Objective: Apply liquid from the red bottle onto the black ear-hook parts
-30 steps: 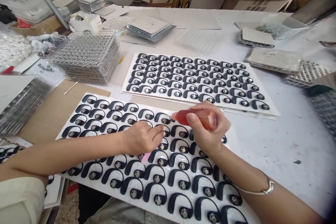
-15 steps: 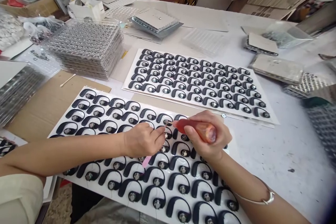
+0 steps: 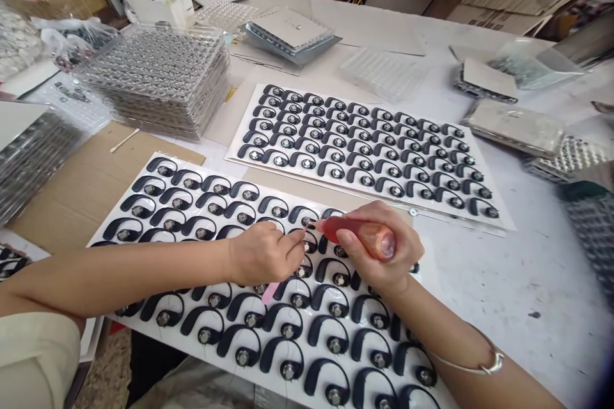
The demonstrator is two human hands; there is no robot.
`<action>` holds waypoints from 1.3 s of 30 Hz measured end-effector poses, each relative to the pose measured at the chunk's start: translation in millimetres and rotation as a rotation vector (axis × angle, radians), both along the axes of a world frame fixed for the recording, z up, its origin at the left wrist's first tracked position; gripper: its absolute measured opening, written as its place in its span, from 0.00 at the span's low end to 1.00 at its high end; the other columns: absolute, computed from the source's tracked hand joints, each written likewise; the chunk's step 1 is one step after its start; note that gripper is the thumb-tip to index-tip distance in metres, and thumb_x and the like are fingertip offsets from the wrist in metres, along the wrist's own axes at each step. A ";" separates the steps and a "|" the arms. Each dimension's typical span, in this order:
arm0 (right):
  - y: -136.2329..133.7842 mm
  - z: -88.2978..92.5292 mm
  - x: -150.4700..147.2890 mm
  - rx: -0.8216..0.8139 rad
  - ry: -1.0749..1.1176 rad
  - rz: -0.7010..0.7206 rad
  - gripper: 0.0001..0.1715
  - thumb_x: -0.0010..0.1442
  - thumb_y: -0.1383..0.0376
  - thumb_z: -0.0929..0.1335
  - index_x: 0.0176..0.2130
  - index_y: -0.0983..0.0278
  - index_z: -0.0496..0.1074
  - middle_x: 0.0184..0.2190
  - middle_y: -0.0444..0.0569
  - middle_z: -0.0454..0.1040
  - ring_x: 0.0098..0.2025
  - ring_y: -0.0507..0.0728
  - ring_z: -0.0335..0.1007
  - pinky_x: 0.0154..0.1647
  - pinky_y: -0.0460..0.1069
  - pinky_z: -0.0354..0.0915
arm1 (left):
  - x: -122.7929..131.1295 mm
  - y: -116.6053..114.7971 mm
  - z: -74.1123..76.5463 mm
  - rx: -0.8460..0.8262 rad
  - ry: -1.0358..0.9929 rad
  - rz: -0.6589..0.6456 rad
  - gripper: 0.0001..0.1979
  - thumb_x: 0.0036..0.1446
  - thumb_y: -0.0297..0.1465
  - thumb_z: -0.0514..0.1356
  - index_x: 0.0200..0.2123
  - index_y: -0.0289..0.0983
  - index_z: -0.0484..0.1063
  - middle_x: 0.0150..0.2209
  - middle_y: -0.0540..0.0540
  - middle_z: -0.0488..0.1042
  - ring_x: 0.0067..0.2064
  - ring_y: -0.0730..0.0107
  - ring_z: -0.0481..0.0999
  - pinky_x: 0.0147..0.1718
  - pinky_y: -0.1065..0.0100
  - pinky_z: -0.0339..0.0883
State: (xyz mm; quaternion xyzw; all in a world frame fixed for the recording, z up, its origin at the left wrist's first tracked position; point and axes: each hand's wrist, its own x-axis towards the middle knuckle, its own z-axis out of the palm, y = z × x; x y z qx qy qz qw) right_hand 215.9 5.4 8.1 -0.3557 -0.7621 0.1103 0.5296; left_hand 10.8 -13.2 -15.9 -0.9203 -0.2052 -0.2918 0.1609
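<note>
The person's left hand (image 3: 263, 254) reaches across a white sheet (image 3: 177, 342) of black ear-hook pieces. Its fingers are pinched closed on a thin pick (image 3: 298, 236), and the tip sits right at one ear-hook piece (image 3: 307, 222) in the sheet's upper rows, just ahead of the fingertips. The right hand (image 3: 378, 246) is closed firmly around one orange-red squeeze bottle (image 3: 359, 236), its nozzle pointing left, close to that same piece and just beside the left fingertips.

More of these hooks, each with a round metal center, lie under and around both hands. The rows run on beneath the forearms, so I can't get an exact count, but there are several dozen. Beyond the right hand lies a second white sheet (image 3: 235, 153), also holding several dozen, in rows of about nine. One pink strip (image 3: 269, 293) sits on the near sheet just below the left hand. Out past the left hand, one cotton swab (image 3: 125, 139) lies on brown cardboard (image 3: 81, 198), and farther up stands one tall stack of clear trays (image 3: 153, 80).
</note>
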 end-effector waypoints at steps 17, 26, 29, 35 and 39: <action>-1.8 -4.4 2.9 0.041 -0.052 0.009 0.15 0.51 0.67 0.73 0.40 0.61 0.69 0.25 0.45 0.71 0.24 0.53 0.67 0.21 0.50 0.65 | 0.0 -0.4 2.2 0.014 -0.028 0.016 0.06 0.57 0.23 0.57 0.30 0.31 0.73 0.38 0.39 0.80 0.21 0.72 0.71 0.16 0.69 0.64; -1.5 -2.8 1.4 0.101 -0.065 -0.013 0.16 0.50 0.68 0.73 0.40 0.62 0.69 0.25 0.44 0.70 0.24 0.52 0.66 0.22 0.49 0.64 | 0.3 0.8 -0.6 -0.001 -0.042 0.006 0.05 0.56 0.23 0.58 0.30 0.30 0.72 0.37 0.39 0.80 0.21 0.72 0.71 0.16 0.69 0.63; -2.0 -3.8 1.5 0.101 -0.061 -0.021 0.17 0.50 0.69 0.73 0.40 0.62 0.69 0.26 0.44 0.71 0.24 0.52 0.67 0.22 0.49 0.64 | 0.4 0.4 0.1 0.012 -0.042 0.015 0.05 0.57 0.23 0.58 0.29 0.30 0.73 0.37 0.39 0.80 0.20 0.72 0.70 0.15 0.69 0.63; -3.0 -6.6 5.7 0.125 -0.037 -0.030 0.16 0.49 0.69 0.73 0.39 0.63 0.71 0.25 0.44 0.72 0.23 0.52 0.66 0.22 0.49 0.64 | -1.0 -0.2 2.8 0.000 -0.026 0.012 0.05 0.56 0.22 0.58 0.30 0.30 0.74 0.38 0.40 0.80 0.21 0.72 0.71 0.17 0.69 0.65; -4.0 -6.7 8.2 0.177 -0.021 -0.043 0.15 0.50 0.69 0.73 0.39 0.63 0.71 0.26 0.45 0.73 0.23 0.52 0.66 0.22 0.49 0.64 | -1.0 -0.1 2.3 0.000 -0.020 0.015 0.05 0.56 0.21 0.58 0.31 0.30 0.74 0.38 0.40 0.80 0.22 0.72 0.72 0.17 0.69 0.66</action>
